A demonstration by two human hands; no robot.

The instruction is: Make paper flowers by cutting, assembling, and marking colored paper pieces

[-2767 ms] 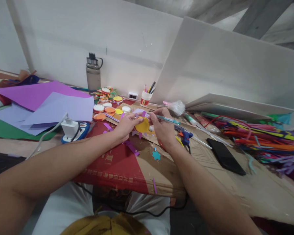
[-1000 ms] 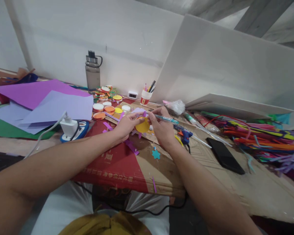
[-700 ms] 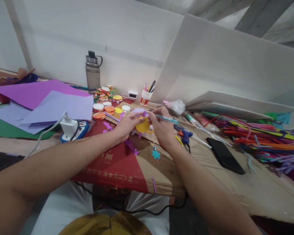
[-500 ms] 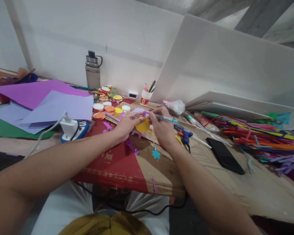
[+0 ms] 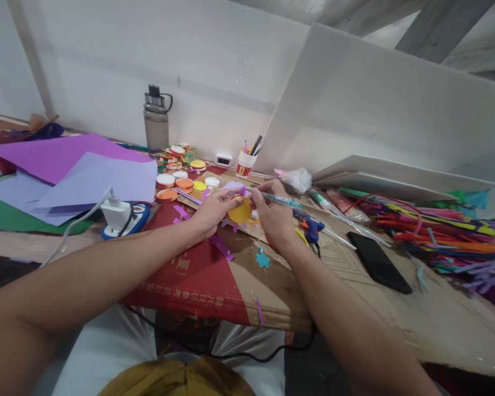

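Over the flattened cardboard [image 5: 268, 291], the left hand [image 5: 212, 212] grips a yellow disc [image 5: 240, 211] and the right hand [image 5: 274, 217] holds a pen [image 5: 282, 200].

The left thumb and fingers pinch the disc at its left edge, with purple paper tabs [image 5: 243, 191] showing around its rim; the right hand is closed around the pen at the disc's right side, but whether its tip touches a tab is too small to tell. Nearer the person, a teal paper flower [image 5: 263, 260] lies on the cardboard, near purple scraps [image 5: 221, 248]. Right of the right hand are a blue glue gun [image 5: 312, 230] and a black phone [image 5: 378, 262]; beyond the disc, a paper cup [image 5: 245, 164] holds pens.
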